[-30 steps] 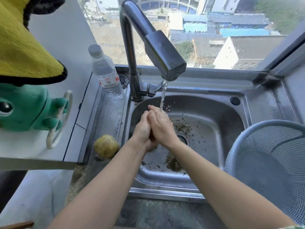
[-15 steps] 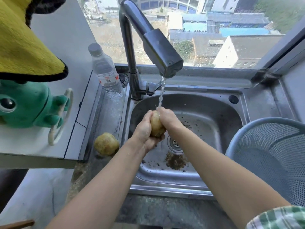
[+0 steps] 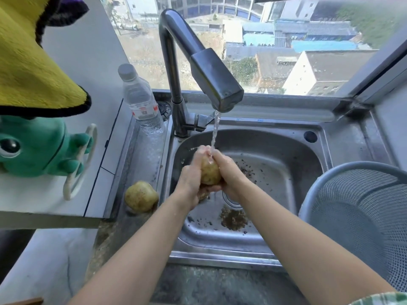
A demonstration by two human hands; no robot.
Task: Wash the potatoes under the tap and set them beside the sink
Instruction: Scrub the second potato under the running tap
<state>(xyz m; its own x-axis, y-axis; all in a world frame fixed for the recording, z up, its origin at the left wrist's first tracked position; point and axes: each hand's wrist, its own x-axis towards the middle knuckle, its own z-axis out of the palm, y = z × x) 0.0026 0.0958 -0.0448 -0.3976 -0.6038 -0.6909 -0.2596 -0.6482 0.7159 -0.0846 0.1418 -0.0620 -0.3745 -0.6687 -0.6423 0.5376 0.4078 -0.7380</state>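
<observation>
The clear plastic bottle (image 3: 141, 102) behind the sink's left ledge carries a white label with a red patch; its writing is too small to read. No other lettering can be made out.

One second ago both hands were closed over the potato and hid it. Half a second ago it had come into sight between them, and now more of its yellow-brown skin shows. The left grip (image 3: 190, 175) curls round the potato (image 3: 210, 171) from the left and beneath, and the right grip (image 3: 230, 172) wraps its right side, so both are pressed against it over the sink (image 3: 286, 155). The water stream (image 3: 214, 133) from the tap (image 3: 211, 78) lands on the potato's top, between the fingertips. The second potato (image 3: 141, 196) has stayed where it was, on the steel ledge just left of the basin.

Dark debris (image 3: 233, 219) lies on the basin floor near the drain (image 3: 231, 200), which the right wrist partly hides. A grey mesh colander (image 3: 356, 208) overlaps the sink's right rim. On the white bench (image 3: 39, 201) to the left sits a green plush toy (image 3: 33, 148) beneath a yellow cloth (image 3: 28, 62). A checked sleeve (image 3: 385, 299) shows at the lower right corner.
</observation>
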